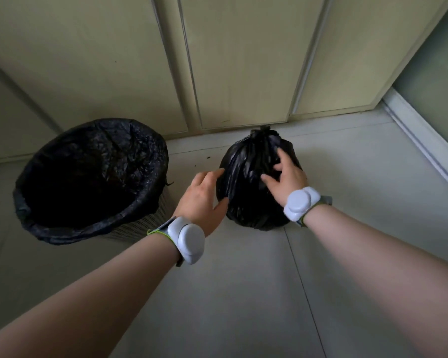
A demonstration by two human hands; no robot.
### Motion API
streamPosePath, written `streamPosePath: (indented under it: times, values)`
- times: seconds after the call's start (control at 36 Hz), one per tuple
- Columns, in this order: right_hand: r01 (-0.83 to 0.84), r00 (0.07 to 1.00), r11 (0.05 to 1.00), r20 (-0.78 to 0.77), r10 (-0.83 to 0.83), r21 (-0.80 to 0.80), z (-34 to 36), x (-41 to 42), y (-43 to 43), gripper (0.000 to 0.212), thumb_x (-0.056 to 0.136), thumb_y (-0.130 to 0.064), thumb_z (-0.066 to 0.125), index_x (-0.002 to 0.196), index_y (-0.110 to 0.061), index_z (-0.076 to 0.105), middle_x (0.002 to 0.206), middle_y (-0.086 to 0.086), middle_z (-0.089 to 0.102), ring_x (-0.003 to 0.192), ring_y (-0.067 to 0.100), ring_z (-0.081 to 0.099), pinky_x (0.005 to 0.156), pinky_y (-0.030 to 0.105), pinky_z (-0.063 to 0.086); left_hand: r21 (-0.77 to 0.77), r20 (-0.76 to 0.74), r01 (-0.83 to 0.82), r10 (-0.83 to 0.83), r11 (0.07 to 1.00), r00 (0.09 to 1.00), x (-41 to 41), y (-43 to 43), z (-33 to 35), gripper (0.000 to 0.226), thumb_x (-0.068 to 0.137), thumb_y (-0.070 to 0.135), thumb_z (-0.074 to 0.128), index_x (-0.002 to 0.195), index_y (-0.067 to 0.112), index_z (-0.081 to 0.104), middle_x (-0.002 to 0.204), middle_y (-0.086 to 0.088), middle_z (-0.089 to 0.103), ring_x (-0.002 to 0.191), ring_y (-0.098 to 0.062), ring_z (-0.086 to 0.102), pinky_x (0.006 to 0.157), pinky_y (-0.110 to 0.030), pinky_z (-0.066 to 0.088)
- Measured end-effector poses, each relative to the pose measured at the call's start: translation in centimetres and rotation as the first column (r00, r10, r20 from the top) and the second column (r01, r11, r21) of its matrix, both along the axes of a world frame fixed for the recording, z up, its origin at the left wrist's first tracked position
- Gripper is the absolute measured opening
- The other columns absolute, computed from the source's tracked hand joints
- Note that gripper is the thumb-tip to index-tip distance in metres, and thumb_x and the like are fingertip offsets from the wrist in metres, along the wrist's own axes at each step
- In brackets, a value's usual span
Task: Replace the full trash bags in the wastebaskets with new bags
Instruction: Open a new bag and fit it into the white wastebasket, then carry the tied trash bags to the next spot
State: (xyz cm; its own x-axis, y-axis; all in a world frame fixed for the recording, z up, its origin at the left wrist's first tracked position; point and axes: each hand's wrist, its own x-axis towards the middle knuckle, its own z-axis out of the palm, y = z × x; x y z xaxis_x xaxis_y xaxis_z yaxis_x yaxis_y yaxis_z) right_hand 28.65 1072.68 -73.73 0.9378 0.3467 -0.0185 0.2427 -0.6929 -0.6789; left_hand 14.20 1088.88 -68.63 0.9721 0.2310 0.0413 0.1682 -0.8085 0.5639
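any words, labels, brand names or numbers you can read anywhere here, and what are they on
None: no readable text in this view.
The left wrist band and right wrist band are plain white, no logo or number showing.
The tied black bag, the wastebasket and the doors show no print, label or sign.

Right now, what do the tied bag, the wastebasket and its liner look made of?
Tied trash bag: thin black plastic film, glossy, with sharp creases gathered at the knot. Liner: seemingly the same film, crinkled and folded over the rim. Wastebasket: pale wall with a fine perforated grid; plastic or metal mesh, cannot tell.
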Motion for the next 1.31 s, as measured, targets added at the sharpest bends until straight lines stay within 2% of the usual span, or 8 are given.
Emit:
streamPosePath:
  times: [0.31,0.5,0.58,0.69,0.81,0.94,1.06,1.31]
  values:
    - [-0.417,0.833,0.903,0.355,0.424,-0.099,-1.4,-4.8,0.4,0.032,0.078,-0.021,0.053,0.107,-0.015,0.064,0.093,0.007,0.07,0.084,0.033,0.065,0.069,0.043,0.051,-0.018,-0.02,-0.055,0.055,0.998,0.998,4.3,0.6,-0.6,0.072,0.086,0.019,0.059,0.147,0.017,0.021,0.147,-0.011,0.032,0.136,-0.029,0.029,0.112,-0.035,0.024]
    - [-0.401,0.853,0.916,0.351,0.385,-0.029,-0.4,-5.2,-0.1,0.012,0.079,-0.021,0.058,0.084,-0.016,0.068,0.071,0.001,0.068,0.065,0.027,0.063,0.054,0.026,0.045,0.075,-0.132,-0.081,0.09,0.994,0.987,5.2,0.5,-0.5,0.036,0.087,0.02,0.056,0.124,0.018,0.054,0.118,-0.007,0.063,0.11,-0.029,0.056,0.09,-0.035,0.046]
    - [-0.36,0.847,0.933,0.429,0.314,0.028,0.9,-5.5,-0.2,0.02,0.082,-0.032,0.056,0.069,-0.016,0.06,0.059,-0.007,0.055,0.052,0.014,0.051,0.046,0.023,0.035,0.094,-0.082,-0.102,0.11,0.99,0.991,4.6,0.2,-0.3,0.026,0.088,0.021,0.054,0.113,0.018,0.062,0.107,-0.007,0.067,0.101,-0.03,0.059,0.081,-0.033,0.047]
    - [-0.269,0.823,0.962,0.529,0.205,0.045,3.1,-4.9,0.2,0.021,0.079,-0.035,0.059,0.082,-0.014,0.057,0.076,-0.01,0.046,0.067,0.009,0.044,0.058,0.019,0.033,0.038,-0.011,-0.098,0.099,0.994,0.995,3.5,-0.1,0.5,0.023,0.088,0.021,0.055,0.108,0.019,0.065,0.103,-0.006,0.069,0.096,-0.028,0.061,0.079,-0.032,0.048]
    - [-0.34,0.809,0.927,0.453,0.374,-0.158,5.2,-4.2,1.0,0.051,0.074,-0.029,0.07,0.121,-0.017,0.055,0.115,0.005,0.055,0.102,0.025,0.052,0.087,0.033,0.043,-0.011,0.046,-0.063,0.063,0.998,0.997,2.3,-0.1,1.5,0.021,0.087,0.021,0.056,0.106,0.022,0.066,0.099,-0.001,0.071,0.093,-0.025,0.063,0.077,-0.029,0.048]
    - [-0.423,0.793,0.883,0.387,0.47,-0.205,7.7,-5.3,2.2,0.023,0.076,-0.021,0.061,0.098,-0.018,0.066,0.091,0.001,0.065,0.087,0.03,0.059,0.067,0.034,0.048,-0.12,0.08,-0.041,0.051,0.992,0.995,0.5,0.3,3.6,0.019,0.086,0.019,0.06,0.102,0.021,0.068,0.096,-0.001,0.071,0.091,-0.023,0.064,0.079,-0.03,0.049]
    - [-0.366,0.864,0.901,0.273,0.422,-0.234,10.0,-7.1,2.4,0.022,0.079,-0.015,0.061,0.101,-0.019,0.065,0.097,-0.001,0.067,0.093,0.026,0.06,0.07,0.036,0.049,-0.156,0.085,-0.003,0.017,0.988,0.996,-1.5,1.2,5.8,0.032,0.081,0.017,0.063,0.113,0.022,0.061,0.107,0.002,0.065,0.101,-0.018,0.058,0.086,-0.027,0.046]
    - [-0.235,0.968,0.948,0.039,0.249,-0.212,20.1,-13.6,1.5,0.019,0.079,-0.015,0.063,0.096,-0.022,0.066,0.093,-0.002,0.068,0.087,0.024,0.062,0.07,0.033,0.05,-0.15,-0.151,-0.067,0.044,0.986,0.988,-7.7,3.4,15.5,0.047,0.084,0.024,0.062,0.13,0.02,0.05,0.122,-0.002,0.056,0.111,-0.02,0.052,0.088,-0.022,0.038]
